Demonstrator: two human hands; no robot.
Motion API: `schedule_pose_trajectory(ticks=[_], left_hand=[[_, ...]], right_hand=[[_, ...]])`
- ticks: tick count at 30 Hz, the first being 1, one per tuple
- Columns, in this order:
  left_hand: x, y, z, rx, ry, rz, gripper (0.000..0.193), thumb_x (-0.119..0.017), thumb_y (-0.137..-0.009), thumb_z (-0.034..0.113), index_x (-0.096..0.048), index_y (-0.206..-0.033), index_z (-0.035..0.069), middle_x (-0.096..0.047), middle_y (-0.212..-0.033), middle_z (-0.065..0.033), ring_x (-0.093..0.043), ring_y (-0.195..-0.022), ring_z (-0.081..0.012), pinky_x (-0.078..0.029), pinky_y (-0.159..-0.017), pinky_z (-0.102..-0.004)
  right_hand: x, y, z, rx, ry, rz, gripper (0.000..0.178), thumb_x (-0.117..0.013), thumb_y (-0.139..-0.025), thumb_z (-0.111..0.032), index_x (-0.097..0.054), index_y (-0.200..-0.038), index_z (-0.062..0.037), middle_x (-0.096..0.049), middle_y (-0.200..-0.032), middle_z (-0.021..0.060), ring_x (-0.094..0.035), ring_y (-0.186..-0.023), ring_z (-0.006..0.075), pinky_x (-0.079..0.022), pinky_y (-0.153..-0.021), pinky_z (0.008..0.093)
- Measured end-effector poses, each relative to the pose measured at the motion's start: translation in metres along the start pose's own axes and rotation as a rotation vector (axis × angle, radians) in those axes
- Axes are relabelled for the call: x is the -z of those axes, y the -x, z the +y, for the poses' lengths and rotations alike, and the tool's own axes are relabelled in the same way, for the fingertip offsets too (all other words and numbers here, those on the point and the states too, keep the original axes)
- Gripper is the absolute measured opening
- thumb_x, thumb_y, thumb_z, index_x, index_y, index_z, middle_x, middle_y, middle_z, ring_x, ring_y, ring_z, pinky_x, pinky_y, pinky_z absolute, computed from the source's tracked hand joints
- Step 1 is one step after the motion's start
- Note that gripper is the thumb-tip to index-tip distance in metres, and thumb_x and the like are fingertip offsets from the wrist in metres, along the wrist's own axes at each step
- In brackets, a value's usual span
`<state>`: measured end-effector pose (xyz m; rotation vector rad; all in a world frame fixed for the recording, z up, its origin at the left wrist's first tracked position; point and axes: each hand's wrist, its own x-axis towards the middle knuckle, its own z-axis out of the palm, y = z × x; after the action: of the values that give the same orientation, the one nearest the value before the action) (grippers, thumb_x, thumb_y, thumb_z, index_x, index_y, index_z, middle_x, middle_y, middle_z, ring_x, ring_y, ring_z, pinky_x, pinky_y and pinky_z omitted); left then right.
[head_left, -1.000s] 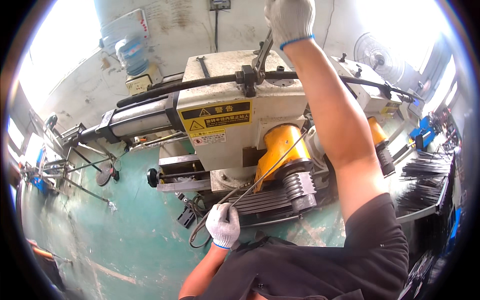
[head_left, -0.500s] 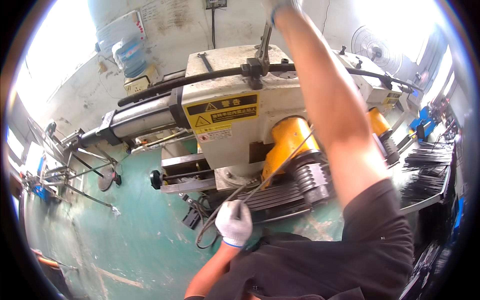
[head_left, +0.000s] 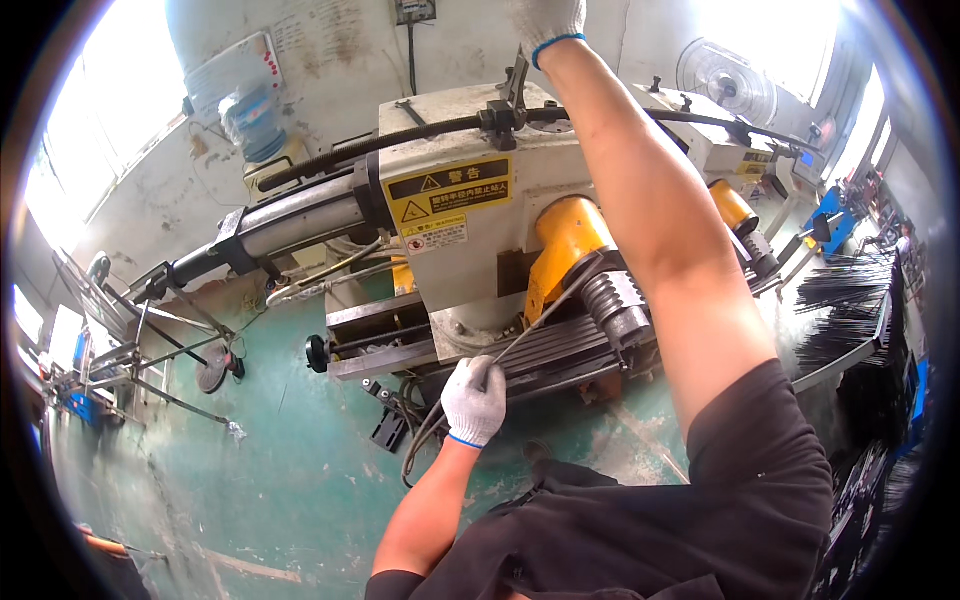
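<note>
Left hand [head_left: 474,402]: your fingers closed — thin rod [head_left: 540,322] gripped
Right hand [head_left: 550,18]: cropped — grip cannot be told
Wrench [head_left: 516,80]: below your right hand

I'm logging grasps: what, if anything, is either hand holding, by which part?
Left white-gloved hand: thin grey metal rod, by its lower end. Right gloved hand: partly outside frame; cannot tell.
</note>
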<state>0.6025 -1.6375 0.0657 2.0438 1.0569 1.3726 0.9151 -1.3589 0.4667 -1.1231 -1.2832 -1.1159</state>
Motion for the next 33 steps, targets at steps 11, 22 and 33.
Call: schedule_pose_trajectory(ticks=[11,22,33], left_hand=[[-0.023,-0.001,0.005,-0.002,-0.172,0.142,0.015,-0.074,-0.089,-0.002,-0.075,-0.103,0.005,-0.065,-0.080,-0.0149,-0.066,-0.069,-0.0348,-0.054,-0.064,-0.0443],[-0.028,-0.009,0.009,0.060,-0.345,0.241,0.016,-0.076,-0.090,-0.001,-0.073,-0.106,0.003,-0.067,-0.084,-0.0177,-0.067,-0.074,-0.0396,-0.054,-0.066,-0.0469],[-0.017,0.011,-0.011,0.390,0.203,0.277,0.009,-0.066,-0.106,0.001,-0.073,-0.109,-0.004,-0.068,-0.090,-0.0090,-0.066,-0.081,-0.0178,-0.054,-0.074,-0.0334]], right_hand=[[-0.027,-0.079,-0.034,0.501,0.132,0.058,0.018,-0.066,-0.091,-0.016,-0.081,-0.092,-0.0065,-0.078,-0.087,0.0213,-0.075,-0.075,0.0398,-0.060,-0.071,0.0536],[-0.095,0.061,-0.064,0.238,-0.298,-1.397,0.063,-0.072,-0.101,-0.063,-0.078,-0.128,-0.0059,-0.078,-0.132,0.0227,-0.071,-0.125,0.0381,-0.056,-0.109,0.0466],[0.196,0.064,-0.051,-0.224,-0.811,-0.858,0.031,-0.075,-0.102,-0.021,-0.078,-0.127,-0.0030,-0.080,-0.126,0.0169,-0.079,-0.103,0.0265,-0.063,-0.094,0.0363]])
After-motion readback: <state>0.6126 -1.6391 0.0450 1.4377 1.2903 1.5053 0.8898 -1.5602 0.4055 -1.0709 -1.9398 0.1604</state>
